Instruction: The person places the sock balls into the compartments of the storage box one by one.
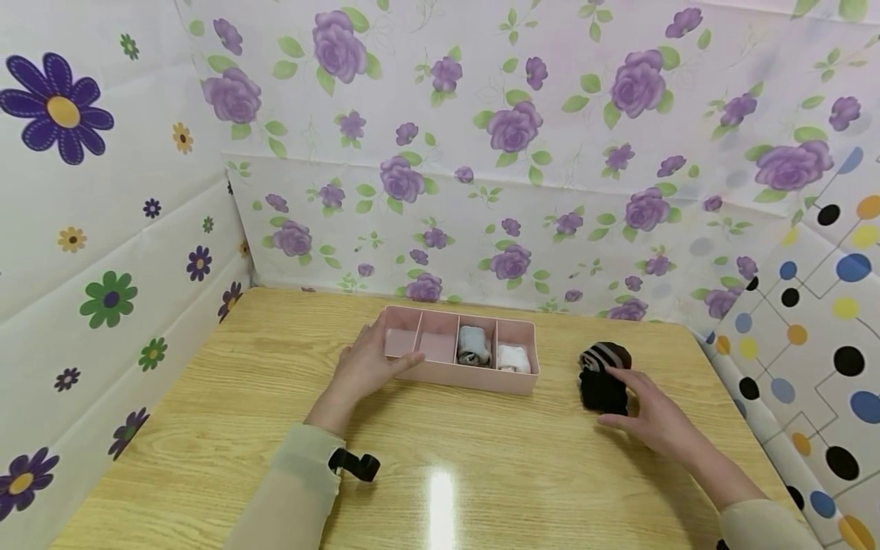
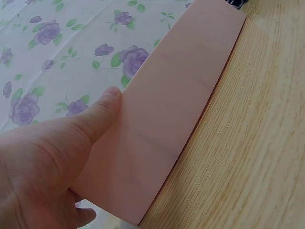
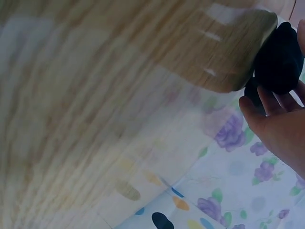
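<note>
— Pink plastic, that box (image 1: 459,376) near the table's (image 1: 206,428) back edge?

— Yes, four compartments. The left hand (image 1: 363,368) holds its left end, thumb on the front wall and fingers curled over the rim.

— And inside?

— The two left compartments look empty; a grey sock roll (image 1: 473,345) fills the third, a white sock roll (image 1: 513,357) the fourth.

— Further right?

— A dark striped sock roll (image 1: 601,377) lies on the table, apart from the box, toward the right edge. The right hand (image 1: 651,416) touches it, fingers loosely bent round its near side.
</note>
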The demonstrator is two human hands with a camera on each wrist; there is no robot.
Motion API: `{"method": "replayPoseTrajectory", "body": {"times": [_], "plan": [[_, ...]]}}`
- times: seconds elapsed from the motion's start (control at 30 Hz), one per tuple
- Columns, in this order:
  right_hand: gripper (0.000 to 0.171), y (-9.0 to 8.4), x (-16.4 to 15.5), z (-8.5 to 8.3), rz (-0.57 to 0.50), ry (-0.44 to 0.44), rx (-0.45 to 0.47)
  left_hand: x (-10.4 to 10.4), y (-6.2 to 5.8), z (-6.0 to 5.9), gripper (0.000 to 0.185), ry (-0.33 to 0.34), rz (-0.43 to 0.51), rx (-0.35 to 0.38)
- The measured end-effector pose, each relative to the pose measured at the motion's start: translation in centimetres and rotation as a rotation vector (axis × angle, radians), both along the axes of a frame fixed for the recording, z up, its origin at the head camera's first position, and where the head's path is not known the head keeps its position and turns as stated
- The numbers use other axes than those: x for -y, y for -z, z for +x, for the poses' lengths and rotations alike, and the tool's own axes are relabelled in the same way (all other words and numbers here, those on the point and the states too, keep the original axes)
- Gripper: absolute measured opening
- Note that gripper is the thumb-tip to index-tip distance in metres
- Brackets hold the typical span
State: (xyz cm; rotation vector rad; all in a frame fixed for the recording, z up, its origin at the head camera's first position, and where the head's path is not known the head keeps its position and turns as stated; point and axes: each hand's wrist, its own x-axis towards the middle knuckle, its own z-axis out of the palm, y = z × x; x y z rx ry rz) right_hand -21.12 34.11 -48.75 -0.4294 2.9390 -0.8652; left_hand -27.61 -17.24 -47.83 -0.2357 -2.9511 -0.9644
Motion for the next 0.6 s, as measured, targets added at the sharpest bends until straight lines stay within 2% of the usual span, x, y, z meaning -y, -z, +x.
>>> {"method": "replayPoseTrajectory", "body": {"times": [0.6], "plan": [[0.093, 0.54, -0.38, -0.05, 0.033, 0.022, -0.007, 0.13, 0.13, 0.01, 0.124, -0.004, 0.011, 0.010]]}}
